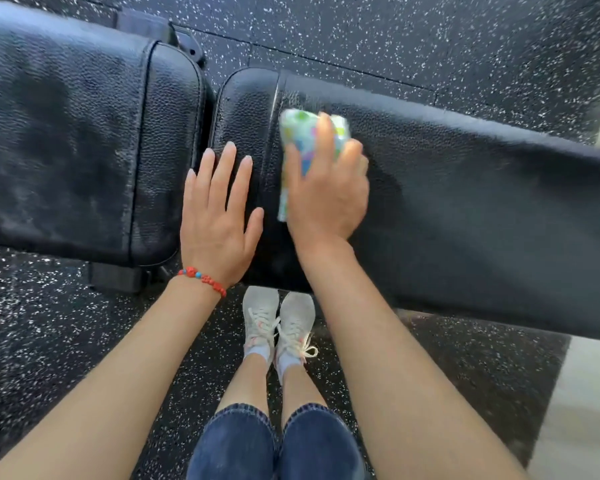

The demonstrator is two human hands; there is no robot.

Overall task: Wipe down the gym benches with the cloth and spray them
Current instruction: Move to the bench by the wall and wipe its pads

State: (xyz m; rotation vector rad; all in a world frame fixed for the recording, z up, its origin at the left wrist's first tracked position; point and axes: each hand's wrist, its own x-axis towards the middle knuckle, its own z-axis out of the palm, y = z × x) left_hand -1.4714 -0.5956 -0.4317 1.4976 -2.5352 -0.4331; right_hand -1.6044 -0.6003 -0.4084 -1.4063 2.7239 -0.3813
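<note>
The right hand (326,188) is down on the long pad (482,209), fingers curled over a folded cloth (300,140) with a bright green, blue and white print, pressing it to the black vinyl near the pad's left end. Hand and cloth are blurred, so this looks like mid-stroke. The left hand (219,216) lies flat beside it, fingers straight and spread, holding nothing, resting on the same pad's end panel just right of the gap between the two pads. A red bracelet (203,279) sits on that wrist.

How far along? Hard to call. The short pad (70,140) to the left shows pale, streaky patches that may be wet sheen or wiped film, so it may already have had its pass. The long pad stretches well off to the right, and most of it lies beyond the cloth, so I'd judge the bulk of this bench is left to wipe.

No spray bottle anywhere in view, so I cannot tell whether the spraying is done. No containers show either, just speckled floor (430,39) and white shoes (278,320) below the bench.
</note>
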